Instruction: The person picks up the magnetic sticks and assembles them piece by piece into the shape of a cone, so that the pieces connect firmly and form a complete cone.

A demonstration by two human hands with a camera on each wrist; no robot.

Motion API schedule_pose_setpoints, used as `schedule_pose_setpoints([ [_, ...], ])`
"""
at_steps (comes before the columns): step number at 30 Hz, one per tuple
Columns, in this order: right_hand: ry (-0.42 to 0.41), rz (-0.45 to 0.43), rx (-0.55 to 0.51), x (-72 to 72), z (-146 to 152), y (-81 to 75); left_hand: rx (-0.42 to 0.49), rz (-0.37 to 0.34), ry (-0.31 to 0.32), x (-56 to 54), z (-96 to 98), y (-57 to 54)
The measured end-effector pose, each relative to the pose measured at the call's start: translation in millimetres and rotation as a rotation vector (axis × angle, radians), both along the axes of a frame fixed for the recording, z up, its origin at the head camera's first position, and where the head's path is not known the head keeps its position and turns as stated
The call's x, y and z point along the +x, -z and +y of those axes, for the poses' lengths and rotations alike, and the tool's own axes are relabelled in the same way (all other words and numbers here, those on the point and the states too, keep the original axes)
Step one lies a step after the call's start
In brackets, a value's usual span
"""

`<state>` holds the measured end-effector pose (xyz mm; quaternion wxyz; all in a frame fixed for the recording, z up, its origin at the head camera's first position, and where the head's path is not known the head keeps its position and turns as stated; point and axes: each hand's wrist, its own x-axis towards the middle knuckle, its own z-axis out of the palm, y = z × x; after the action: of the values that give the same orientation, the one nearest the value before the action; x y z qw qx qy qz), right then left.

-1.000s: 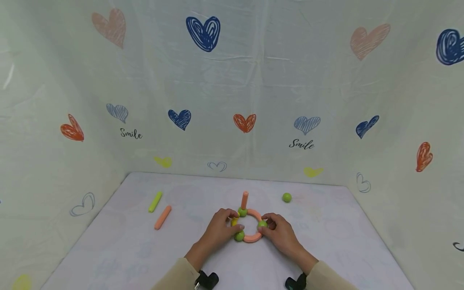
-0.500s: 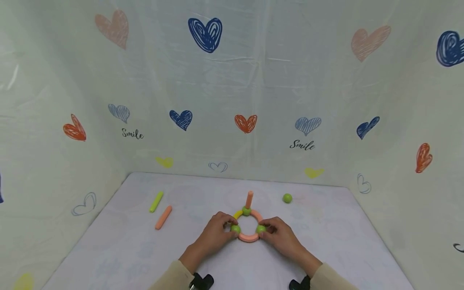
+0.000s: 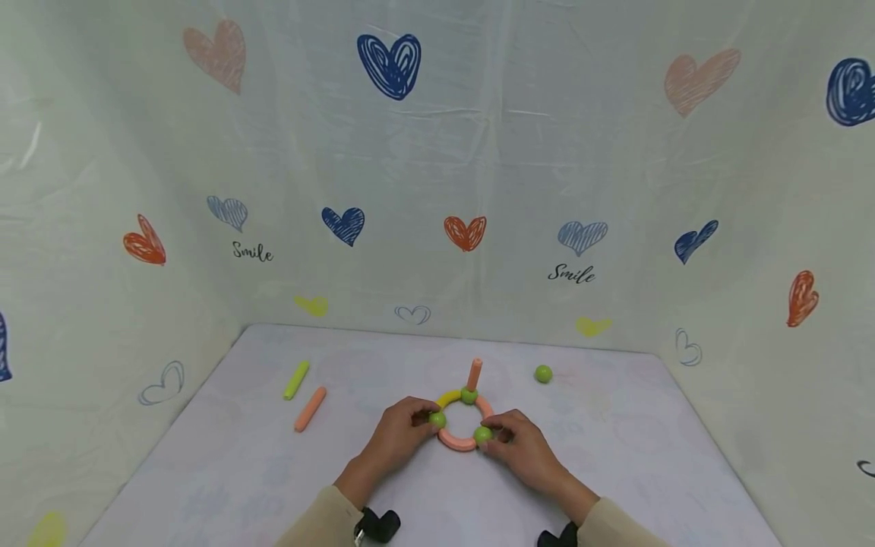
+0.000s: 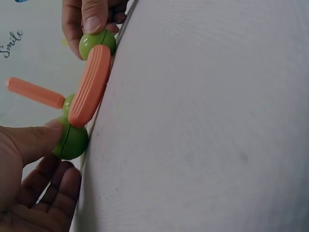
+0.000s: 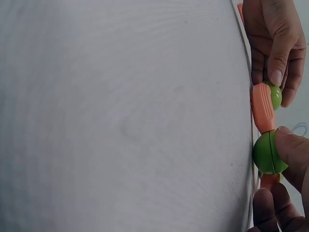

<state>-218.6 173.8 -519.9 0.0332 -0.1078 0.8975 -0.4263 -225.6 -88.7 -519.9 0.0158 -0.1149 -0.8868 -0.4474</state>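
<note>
Near the middle of the white table (image 3: 615,448), we have a ring of curved toy pieces between our two hands, seen from the head view. One green ball (image 3: 469,395) sits just past twelve o'clock on the ring, a second green ball (image 3: 437,420) at nine, and a third green ball (image 3: 482,434) at four. A yellow curve (image 3: 448,399) spans eleven o'clock, one orange curve (image 3: 485,407) lies at two, and another orange curve (image 3: 456,441) at half past six, its ridges plain in the left wrist view. From the top ball, an orange stick (image 3: 475,374) juts toward one o'clock.

Our left hand (image 3: 396,433) pinches the nine o'clock ball between thumb and fingers; our right hand (image 3: 522,448) pinches the four o'clock ball likewise. We cannot tell whether the ring touches the table.

Well apart from the ring, we see a loose green ball (image 3: 543,374) at two o'clock, a loose orange stick (image 3: 311,409) at nine, and a yellow-green stick (image 3: 297,381) between nine and ten. Behind the table, at twelve o'clock, a pale sheet (image 3: 437,144) carries printed hearts.
</note>
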Motion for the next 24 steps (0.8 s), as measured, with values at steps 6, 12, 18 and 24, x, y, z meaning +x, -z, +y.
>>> schedule_pose_setpoints([
  [6,0.006,0.020,0.005,-0.3,-1,0.7,-0.009,-0.022,-0.092,0.6,-13.1,-6.0],
  [12,0.010,0.028,0.008,-1.3,-1,3.4,-0.058,0.008,-0.209,4.2,-49.6,-14.8],
  [18,0.016,0.022,0.008,-1.1,-1,3.8,-0.061,-0.026,-0.290,9.2,-98.9,-23.3],
  [24,0.016,0.012,0.008,-0.4,0,4.4,-0.046,-0.052,-0.350,15.5,-134.6,-26.1],
])
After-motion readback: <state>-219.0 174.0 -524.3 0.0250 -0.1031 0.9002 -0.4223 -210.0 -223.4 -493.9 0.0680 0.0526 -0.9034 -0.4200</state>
